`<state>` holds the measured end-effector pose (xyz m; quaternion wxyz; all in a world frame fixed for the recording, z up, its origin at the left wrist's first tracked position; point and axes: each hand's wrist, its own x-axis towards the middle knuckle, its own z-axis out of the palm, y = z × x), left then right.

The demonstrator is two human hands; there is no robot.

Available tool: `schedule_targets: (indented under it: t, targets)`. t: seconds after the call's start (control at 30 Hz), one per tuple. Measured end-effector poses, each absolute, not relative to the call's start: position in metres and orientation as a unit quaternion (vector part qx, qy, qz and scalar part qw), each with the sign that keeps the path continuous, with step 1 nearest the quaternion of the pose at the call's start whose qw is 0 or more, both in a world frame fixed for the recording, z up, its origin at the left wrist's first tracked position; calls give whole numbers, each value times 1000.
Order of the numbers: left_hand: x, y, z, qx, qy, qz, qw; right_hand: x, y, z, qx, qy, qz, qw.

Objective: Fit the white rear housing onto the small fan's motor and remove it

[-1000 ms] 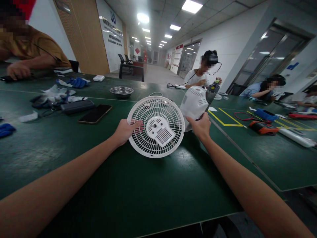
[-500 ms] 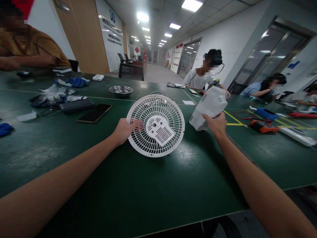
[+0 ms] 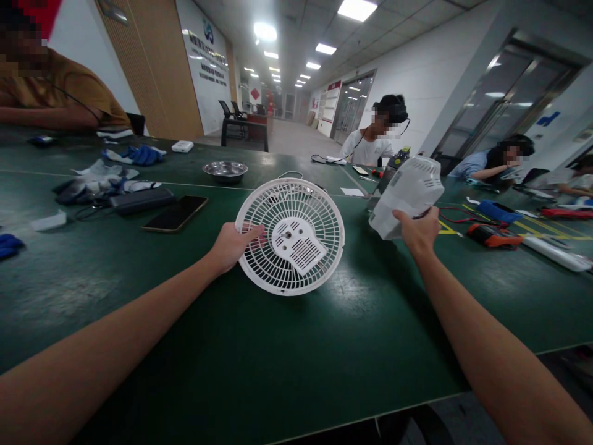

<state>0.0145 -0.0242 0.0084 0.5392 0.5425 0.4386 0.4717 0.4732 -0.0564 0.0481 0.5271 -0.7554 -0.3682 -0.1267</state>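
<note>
My left hand grips the left rim of a round white fan grille, thumb over its front and fingers behind the bars. The grille is tilted up toward me above the green table, its vented centre plate facing me. Off to the right, my right hand is closed on a white plastic housing with vent slots at its upper end. That housing leans to the right and stands apart from the grille. The fingers behind it are partly hidden.
A metal bowl sits behind the grille. Left are a phone, a dark case and gloves. Right lies an orange multimeter by a blue item. A co-worker sits across the table; others sit farther off.
My right hand has carried the white housing a little to the right and up, away from the grille. My left hand and the grille have hardly moved.
</note>
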Motion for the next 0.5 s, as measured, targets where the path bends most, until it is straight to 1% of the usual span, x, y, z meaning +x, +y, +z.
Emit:
schedule_targets:
  t: [0.1,0.2,0.3,0.4,0.5]
  targets:
    - [15,-25,9,540,439,474,539,495,-59,48,-760,-358,-112,531]
    - [15,-26,10,537,442,472,541,510,-56,40,-765,-351,-61,536]
    - [15,-26,10,538,441,469,544,517,-50,33,-728,-358,-23,584]
    - [15,-25,9,532,439,481,542,520,-46,31,-675,-379,-54,631]
    - [16,-25,8,534,432,482,545,522,-46,33,-662,-394,-97,630]
